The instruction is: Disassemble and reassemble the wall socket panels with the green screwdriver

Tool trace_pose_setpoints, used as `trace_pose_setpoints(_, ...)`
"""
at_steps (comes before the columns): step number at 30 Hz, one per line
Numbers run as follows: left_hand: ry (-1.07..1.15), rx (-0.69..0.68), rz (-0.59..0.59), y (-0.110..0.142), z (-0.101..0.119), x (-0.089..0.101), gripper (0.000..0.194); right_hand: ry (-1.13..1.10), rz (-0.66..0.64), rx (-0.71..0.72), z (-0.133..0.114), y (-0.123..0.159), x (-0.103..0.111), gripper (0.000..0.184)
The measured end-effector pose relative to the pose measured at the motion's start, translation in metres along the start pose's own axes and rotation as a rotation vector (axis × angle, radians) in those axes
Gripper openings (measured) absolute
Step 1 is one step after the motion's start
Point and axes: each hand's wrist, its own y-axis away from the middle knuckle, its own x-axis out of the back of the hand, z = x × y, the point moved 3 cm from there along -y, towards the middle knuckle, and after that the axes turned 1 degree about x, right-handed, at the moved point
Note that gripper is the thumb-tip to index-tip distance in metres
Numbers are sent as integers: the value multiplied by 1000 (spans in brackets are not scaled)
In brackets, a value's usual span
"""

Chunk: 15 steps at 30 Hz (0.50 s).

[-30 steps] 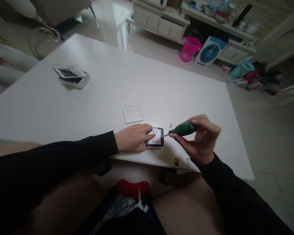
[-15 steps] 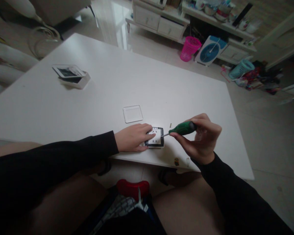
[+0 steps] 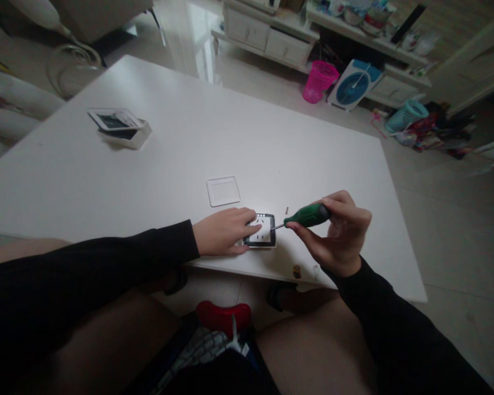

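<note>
A white wall socket [image 3: 265, 232] with a dark frame lies near the front edge of the table. My left hand [image 3: 226, 230] grips it from the left, fingers over its face and thumb at its near side. In my right hand [image 3: 346, 233] is a green-handled screwdriver [image 3: 308, 216], held almost level between thumb and fingers. Its metal tip meets the right side of the socket's frame. A white rectangular cover frame [image 3: 223, 192] lies flat just beyond my left hand. Past the screwdriver rests a small screw [image 3: 287, 210].
The white table [image 3: 181, 137] carries another socket leaning on a white box [image 3: 134, 138] at far left. By the front edge are a small yellow-and-dark item [image 3: 297, 271] and a small clear piece [image 3: 316, 271]. On the floor beyond stand a pink basket [image 3: 319, 82] and a blue-white fan [image 3: 352, 88].
Almost nothing differs. Both hands, the socket and the screwdriver keep their places, with only a very slight shift of my right hand.
</note>
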Motion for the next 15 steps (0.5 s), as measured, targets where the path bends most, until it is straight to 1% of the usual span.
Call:
trace_pose_setpoints(6, 1, -2, 5, 0, -1, -1, 46, -13, -5, 2, 0, 0, 0, 77)
trace_pose_setpoints(15, 27, -9, 41, 1, -1, -1, 42, -41, -28, 0, -2, -1, 0, 79)
